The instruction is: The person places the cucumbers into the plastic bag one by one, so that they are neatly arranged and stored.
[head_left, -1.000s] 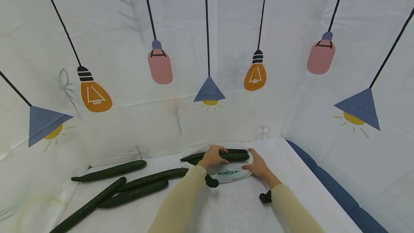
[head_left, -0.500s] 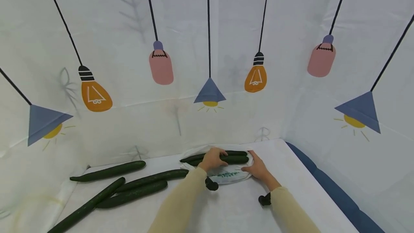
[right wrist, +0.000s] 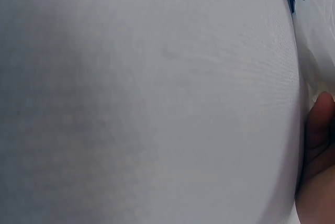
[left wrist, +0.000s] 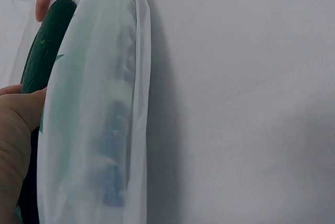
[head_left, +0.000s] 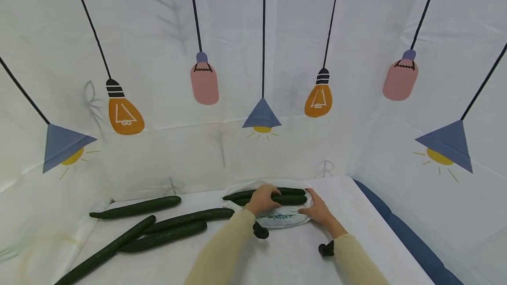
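A white plastic bag (head_left: 283, 221) with green print lies near the table's back edge. Two dark green cucumbers lie side by side in it, a front cucumber (head_left: 292, 200) and a rear cucumber (head_left: 294, 191). My left hand (head_left: 262, 199) grips the front cucumber from above, its thumb on the near side. At the bag's right end, my right hand (head_left: 318, 209) holds the bag's edge with fingers and thumb curved around it. The left wrist view shows the bag's side (left wrist: 86, 114) bulging beside the cucumber (left wrist: 48, 46). In the right wrist view, only part of the right hand (right wrist: 318, 145) shows.
Several loose cucumbers lie to the left: one at the back (head_left: 136, 208), one slanting (head_left: 107, 250), and others (head_left: 168, 235) beside it. White sheeting with printed lamps (head_left: 262, 115) hangs behind the table (head_left: 293, 258). Something blue and padded (head_left: 404, 228) borders the right edge.
The head view has shifted slightly, so everything sits a little lower and to the right. Both hands stay at the bag, and the cucumbers in it show almost no movement.
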Action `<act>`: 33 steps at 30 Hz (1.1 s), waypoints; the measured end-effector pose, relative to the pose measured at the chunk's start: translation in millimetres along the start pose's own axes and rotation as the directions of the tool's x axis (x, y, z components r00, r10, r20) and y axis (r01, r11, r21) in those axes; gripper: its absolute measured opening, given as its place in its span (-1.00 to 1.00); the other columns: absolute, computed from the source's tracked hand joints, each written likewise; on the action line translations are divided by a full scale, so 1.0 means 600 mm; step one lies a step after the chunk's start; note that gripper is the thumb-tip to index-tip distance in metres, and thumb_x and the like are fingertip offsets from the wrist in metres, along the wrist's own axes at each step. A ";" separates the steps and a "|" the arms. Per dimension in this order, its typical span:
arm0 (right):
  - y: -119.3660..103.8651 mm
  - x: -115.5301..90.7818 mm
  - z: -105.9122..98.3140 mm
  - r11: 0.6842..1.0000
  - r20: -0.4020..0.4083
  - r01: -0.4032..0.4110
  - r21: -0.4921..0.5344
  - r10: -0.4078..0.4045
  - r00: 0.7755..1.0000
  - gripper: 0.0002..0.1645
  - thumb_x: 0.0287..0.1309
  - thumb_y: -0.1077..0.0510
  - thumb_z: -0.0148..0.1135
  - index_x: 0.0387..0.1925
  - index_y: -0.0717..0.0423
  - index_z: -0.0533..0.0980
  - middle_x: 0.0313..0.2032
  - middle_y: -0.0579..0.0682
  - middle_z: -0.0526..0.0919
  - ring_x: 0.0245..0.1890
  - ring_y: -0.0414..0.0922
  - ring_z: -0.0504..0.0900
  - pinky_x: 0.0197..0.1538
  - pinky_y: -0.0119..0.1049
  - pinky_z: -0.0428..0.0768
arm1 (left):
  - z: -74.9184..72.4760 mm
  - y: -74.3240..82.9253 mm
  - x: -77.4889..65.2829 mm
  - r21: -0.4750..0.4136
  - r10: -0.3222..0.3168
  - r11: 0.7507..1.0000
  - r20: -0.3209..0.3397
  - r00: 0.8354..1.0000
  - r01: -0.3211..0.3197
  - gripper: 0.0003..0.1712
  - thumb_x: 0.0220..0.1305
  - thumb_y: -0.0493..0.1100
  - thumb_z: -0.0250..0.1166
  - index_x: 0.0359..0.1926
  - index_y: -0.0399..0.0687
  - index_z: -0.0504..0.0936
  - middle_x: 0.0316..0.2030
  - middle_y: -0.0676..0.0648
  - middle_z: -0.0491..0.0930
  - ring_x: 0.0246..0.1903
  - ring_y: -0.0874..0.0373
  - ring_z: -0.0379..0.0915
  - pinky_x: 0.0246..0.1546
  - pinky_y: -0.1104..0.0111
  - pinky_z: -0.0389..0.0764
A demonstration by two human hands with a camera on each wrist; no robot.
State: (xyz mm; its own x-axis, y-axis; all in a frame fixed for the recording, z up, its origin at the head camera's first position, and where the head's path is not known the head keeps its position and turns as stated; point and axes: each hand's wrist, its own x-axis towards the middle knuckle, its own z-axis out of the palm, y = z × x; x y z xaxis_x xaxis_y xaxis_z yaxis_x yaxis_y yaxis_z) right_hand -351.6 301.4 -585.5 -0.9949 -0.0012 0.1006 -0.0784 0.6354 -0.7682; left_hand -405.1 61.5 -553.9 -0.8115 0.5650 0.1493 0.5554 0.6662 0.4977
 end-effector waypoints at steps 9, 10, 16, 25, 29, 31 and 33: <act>0.003 0.001 -0.005 1.000 0.008 -0.010 -0.002 0.010 1.000 0.08 -0.15 0.11 0.58 0.38 0.22 0.20 0.29 0.32 0.32 0.30 0.30 0.24 0.28 0.23 0.19 | 0.010 -0.004 -0.003 -0.031 0.009 0.999 -0.038 0.999 -0.010 -0.63 0.06 -0.03 0.52 -0.07 0.07 0.72 -0.17 0.08 0.60 -0.18 0.21 0.49 -0.16 0.32 0.53; 0.002 0.001 -0.005 1.000 0.009 -0.012 -0.001 0.012 1.000 0.08 -0.15 0.11 0.58 0.37 0.22 0.20 0.29 0.32 0.32 0.30 0.30 0.24 0.28 0.23 0.18 | 0.011 -0.006 -0.003 -0.031 0.014 0.999 -0.040 0.999 -0.015 -0.63 0.07 -0.03 0.52 -0.07 0.08 0.72 -0.16 0.09 0.60 -0.17 0.22 0.48 -0.15 0.33 0.53; 0.001 0.000 -0.002 1.000 0.008 -0.016 0.006 0.016 1.000 0.08 -0.18 0.10 0.60 0.37 0.19 0.23 0.27 0.30 0.35 0.28 0.29 0.27 0.26 0.23 0.20 | 0.013 -0.009 -0.009 -0.068 0.043 0.997 -0.049 0.998 -0.046 -0.64 0.08 -0.08 0.51 -0.06 0.03 0.71 -0.13 0.06 0.61 -0.15 0.20 0.49 -0.11 0.33 0.53; -0.010 0.006 0.004 1.000 0.000 0.001 0.012 -0.001 1.000 0.07 -0.18 0.11 0.59 0.37 0.19 0.23 0.27 0.29 0.36 0.29 0.28 0.27 0.27 0.23 0.19 | 0.005 -0.021 -0.011 -0.093 0.020 0.995 -0.058 0.998 -0.025 -0.63 0.09 -0.05 0.50 -0.04 0.04 0.72 -0.10 0.07 0.62 -0.03 0.14 0.48 0.02 0.26 0.48; -0.007 0.006 0.003 1.000 -0.018 0.008 0.002 -0.008 1.000 0.05 -0.18 0.14 0.58 0.35 0.20 0.25 0.25 0.29 0.38 0.26 0.28 0.30 0.26 0.23 0.21 | 0.001 -0.015 -0.013 -0.162 0.008 0.987 -0.045 0.999 -0.015 -0.65 0.12 -0.07 0.48 -0.05 0.01 0.71 -0.09 0.06 0.60 -0.03 0.13 0.46 0.04 0.21 0.47; -0.003 0.004 0.003 1.000 -0.026 0.003 -0.007 -0.003 1.000 0.04 -0.19 0.14 0.58 0.34 0.21 0.25 0.24 0.29 0.39 0.25 0.28 0.31 0.25 0.23 0.23 | 0.001 -0.011 -0.016 -0.192 0.012 0.981 -0.040 0.999 -0.019 -0.67 0.15 -0.07 0.46 -0.04 0.01 0.70 -0.10 0.08 0.59 -0.03 0.15 0.45 0.03 0.23 0.47; 0.001 0.000 0.003 1.000 -0.026 -0.003 -0.008 0.002 1.000 0.04 -0.20 0.15 0.58 0.33 0.21 0.26 0.24 0.30 0.38 0.25 0.29 0.31 0.24 0.24 0.23 | 0.002 -0.008 -0.021 -0.209 0.027 0.977 -0.052 0.998 -0.038 -0.68 0.18 -0.07 0.43 -0.03 0.01 0.70 -0.10 0.09 0.58 -0.04 0.18 0.44 0.02 0.26 0.47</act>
State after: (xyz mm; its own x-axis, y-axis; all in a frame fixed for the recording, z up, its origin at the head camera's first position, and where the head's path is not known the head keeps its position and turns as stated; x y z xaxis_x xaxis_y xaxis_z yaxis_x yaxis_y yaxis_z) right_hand -351.8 300.4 -587.3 -0.9931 0.0207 0.1152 -0.0752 0.6416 -0.7633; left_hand -397.1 52.0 -559.3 -0.8044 0.5567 0.2073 0.5353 0.5282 0.6591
